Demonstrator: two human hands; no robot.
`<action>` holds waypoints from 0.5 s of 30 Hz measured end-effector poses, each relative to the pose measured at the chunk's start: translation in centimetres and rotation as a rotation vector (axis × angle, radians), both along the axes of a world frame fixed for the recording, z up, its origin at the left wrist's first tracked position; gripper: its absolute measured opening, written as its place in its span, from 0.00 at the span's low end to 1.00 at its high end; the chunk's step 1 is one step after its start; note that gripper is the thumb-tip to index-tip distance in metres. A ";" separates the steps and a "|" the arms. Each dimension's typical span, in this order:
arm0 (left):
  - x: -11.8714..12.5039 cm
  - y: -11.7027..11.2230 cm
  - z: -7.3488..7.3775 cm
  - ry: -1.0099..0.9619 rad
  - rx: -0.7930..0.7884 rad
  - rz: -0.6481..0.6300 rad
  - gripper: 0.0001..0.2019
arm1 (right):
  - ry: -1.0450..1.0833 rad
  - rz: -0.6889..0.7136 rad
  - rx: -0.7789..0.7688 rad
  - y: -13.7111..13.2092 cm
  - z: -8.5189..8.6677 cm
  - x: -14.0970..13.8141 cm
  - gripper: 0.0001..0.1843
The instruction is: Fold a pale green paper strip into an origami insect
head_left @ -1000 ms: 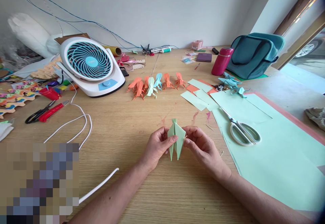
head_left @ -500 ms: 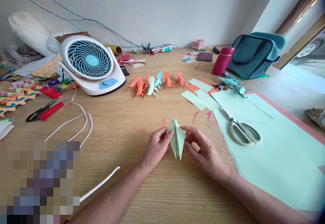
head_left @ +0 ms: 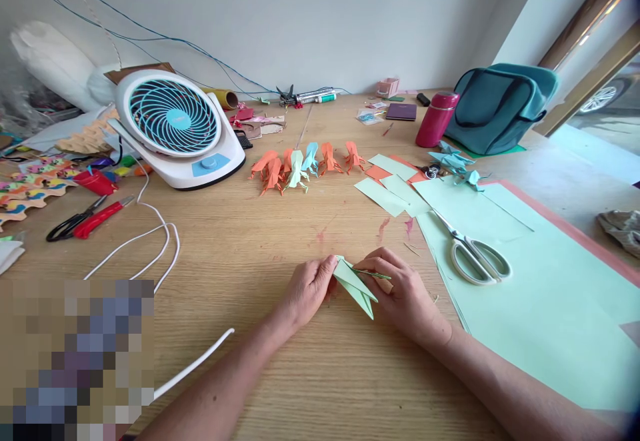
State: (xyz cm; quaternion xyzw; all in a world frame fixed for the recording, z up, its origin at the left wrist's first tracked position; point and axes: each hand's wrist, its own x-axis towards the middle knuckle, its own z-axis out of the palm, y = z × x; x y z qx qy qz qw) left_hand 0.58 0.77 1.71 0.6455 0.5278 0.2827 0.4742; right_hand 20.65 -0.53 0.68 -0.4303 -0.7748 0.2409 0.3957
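A pale green folded paper piece (head_left: 354, 284) is held just above the table, its two long points aimed down and to the right. My left hand (head_left: 311, 288) pinches its upper left end between thumb and fingers. On the other side, my right hand (head_left: 403, 288) has its fingertips closed on a thin flap that sticks out to the right; the fingers partly hide that flap. Beyond the hands stand several finished origami figures, among them an orange one (head_left: 329, 157), a blue one (head_left: 311, 158) and a pale green one (head_left: 297, 169).
White-handled scissors (head_left: 477, 258) lie on large green paper sheets (head_left: 545, 321) at right. Cut paper strips (head_left: 380, 196), a pink bottle (head_left: 437, 120) and a teal bag (head_left: 495, 111) are farther back. A fan (head_left: 175, 128) and a white cord (head_left: 173, 241) occupy the left.
The folded paper has turned, so its points swing from straight down to the lower right. My right hand has closed on a flap and pulled it out sideways.
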 end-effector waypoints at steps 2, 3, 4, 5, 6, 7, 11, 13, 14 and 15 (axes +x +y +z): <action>-0.3 0.3 0.3 0.080 0.051 0.009 0.22 | -0.065 -0.011 0.018 0.1 0.0 0.2 0.08; -0.5 0.4 0.5 0.112 0.091 0.012 0.19 | -0.096 -0.017 0.033 0.1 0.1 0.2 0.08; -0.6 0.6 0.6 0.133 0.133 0.006 0.15 | -0.125 -0.024 0.054 0.1 0.1 0.3 0.08; -0.7 0.7 0.7 0.143 0.171 -0.012 0.11 | -0.152 -0.033 0.082 0.2 0.1 0.4 0.08; -0.8 0.7 0.8 0.142 0.203 -0.039 0.07 | -0.181 -0.040 0.112 0.2 0.1 0.5 0.09; -0.8 0.7 0.9 0.135 0.231 -0.071 0.06 | -0.213 -0.046 0.142 0.2 0.0 0.5 0.09; -0.9 0.6 1.0 0.141 0.303 -0.191 0.12 | -0.338 -0.050 0.203 0.2 0.0 0.7 0.11; -0.8 0.5 1.0 0.163 0.309 -0.236 0.13 | -0.375 -0.050 0.203 0.2 0.0 0.7 0.12; -0.8 0.5 1.0 0.171 0.311 -0.251 0.13 | -0.387 -0.046 0.203 0.1 0.0 0.6 0.12; -0.8 0.5 1.0 0.177 0.313 -0.264 0.13 | -0.396 -0.038 0.201 0.1 0.0 0.6 0.12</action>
